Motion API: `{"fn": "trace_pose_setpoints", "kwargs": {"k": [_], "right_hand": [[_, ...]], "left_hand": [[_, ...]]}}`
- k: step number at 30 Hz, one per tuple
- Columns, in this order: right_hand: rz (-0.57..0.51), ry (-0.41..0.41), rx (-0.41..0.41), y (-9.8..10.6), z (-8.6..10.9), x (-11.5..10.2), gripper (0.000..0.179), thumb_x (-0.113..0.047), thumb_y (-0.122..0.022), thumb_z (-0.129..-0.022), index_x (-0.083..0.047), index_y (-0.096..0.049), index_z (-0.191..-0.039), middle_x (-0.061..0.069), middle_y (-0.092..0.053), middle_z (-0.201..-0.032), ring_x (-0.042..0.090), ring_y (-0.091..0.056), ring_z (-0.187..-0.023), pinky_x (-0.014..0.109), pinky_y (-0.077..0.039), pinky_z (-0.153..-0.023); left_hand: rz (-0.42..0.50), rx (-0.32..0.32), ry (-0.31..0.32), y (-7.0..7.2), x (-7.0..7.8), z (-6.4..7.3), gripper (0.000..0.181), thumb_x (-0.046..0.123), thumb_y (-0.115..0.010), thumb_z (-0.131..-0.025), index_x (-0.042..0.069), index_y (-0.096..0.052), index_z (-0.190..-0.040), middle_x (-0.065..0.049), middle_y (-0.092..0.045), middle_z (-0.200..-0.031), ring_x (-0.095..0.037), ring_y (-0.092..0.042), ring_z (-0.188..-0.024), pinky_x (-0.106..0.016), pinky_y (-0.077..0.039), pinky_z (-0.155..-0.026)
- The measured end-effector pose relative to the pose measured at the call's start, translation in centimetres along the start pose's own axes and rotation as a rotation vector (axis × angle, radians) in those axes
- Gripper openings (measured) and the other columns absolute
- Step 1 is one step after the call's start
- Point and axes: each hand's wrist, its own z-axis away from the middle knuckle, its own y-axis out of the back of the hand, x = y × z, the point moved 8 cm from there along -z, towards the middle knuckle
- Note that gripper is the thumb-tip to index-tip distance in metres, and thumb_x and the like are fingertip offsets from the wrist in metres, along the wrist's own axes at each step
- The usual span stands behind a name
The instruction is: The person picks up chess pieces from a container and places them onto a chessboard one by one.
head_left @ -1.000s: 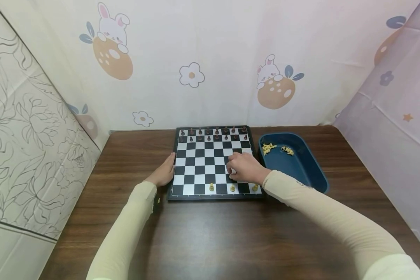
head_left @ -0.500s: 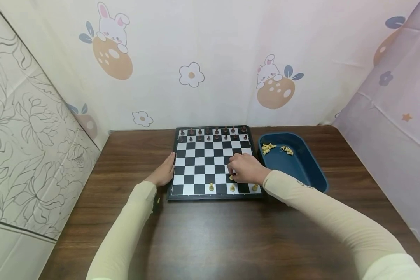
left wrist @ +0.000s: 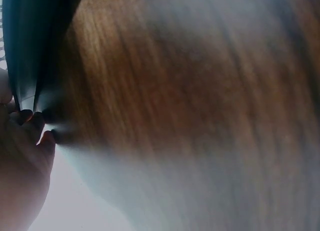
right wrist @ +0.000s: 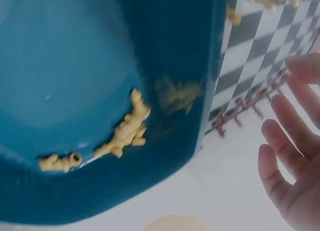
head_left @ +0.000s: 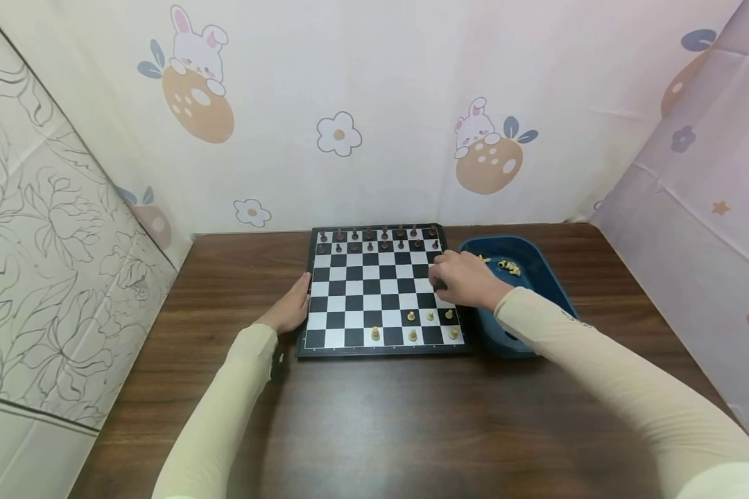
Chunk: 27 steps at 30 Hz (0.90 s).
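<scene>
My left hand (head_left: pixel 289 305) lies along the left edge of a black-and-white chessboard (head_left: pixel 354 303), fingers straight against its side. Over the board's right edge hovers my right hand (head_left: pixel 468 277), close to a blue bin (head_left: pixel 505 238). In the right wrist view its fingers (right wrist: pixel 287 113) are loosely bent, with nothing between them. Below it on the board, a row of cream pawns (head_left: pixel 430 316) stands upright in front of a few more cream chess pieces (head_left: pixel 375 333). More cream pieces (right wrist: pixel 127 128) lie heaped inside the bin.
Dark reddish chess pieces (head_left: pixel 369 234) fill the two far rows of the board. The brown wooden table (head_left: pixel 374 430) ends at a patterned curtain (head_left: pixel 349 180) behind the board. The bin's raised walls stand right beside the board.
My right hand has let go of a cream pawn on the board and moved right and away toward the bin, uncovering the near right squares. My left hand has stayed put.
</scene>
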Motion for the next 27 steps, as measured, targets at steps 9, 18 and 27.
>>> {"fn": "trace_pose_setpoints", "kwargs": {"k": [9,18,27], "right_hand": [[-0.003,-0.062,0.086,2.4,0.9,4.1,0.010,-0.010,-0.073,-0.077,-0.010,-0.074,-0.087,0.006,-0.065,-0.087,0.023,-0.053,-0.078,0.038,-0.048,-0.064],[0.045,-0.105,0.042,0.6,0.5,7.8,0.010,-0.009,-0.074,-0.078,-0.006,-0.074,-0.088,0.007,-0.064,-0.083,0.026,-0.056,-0.076,0.039,-0.050,-0.060],[0.003,-0.192,-0.016,-2.7,-0.1,10.9,0.009,-0.011,-0.070,-0.081,-0.003,-0.073,-0.085,0.008,-0.066,-0.080,0.025,-0.057,-0.071,0.041,-0.051,-0.061]], "left_hand": [[0.002,-0.001,0.008,0.3,-0.5,-0.3,0.055,0.014,-0.023,-0.104,-0.004,0.000,-0.150,-0.019,0.000,-0.158,-0.030,-0.001,-0.145,-0.043,-0.009,-0.116],[0.002,-0.005,0.000,0.4,-0.3,-0.1,0.055,0.014,-0.023,-0.104,-0.005,0.000,-0.150,-0.020,0.000,-0.158,-0.031,-0.002,-0.144,-0.043,-0.009,-0.116],[0.001,0.002,-0.017,0.2,0.0,-0.1,0.055,0.012,-0.024,-0.103,-0.006,-0.002,-0.150,-0.021,-0.002,-0.157,-0.032,-0.003,-0.144,-0.043,-0.009,-0.116]]}}
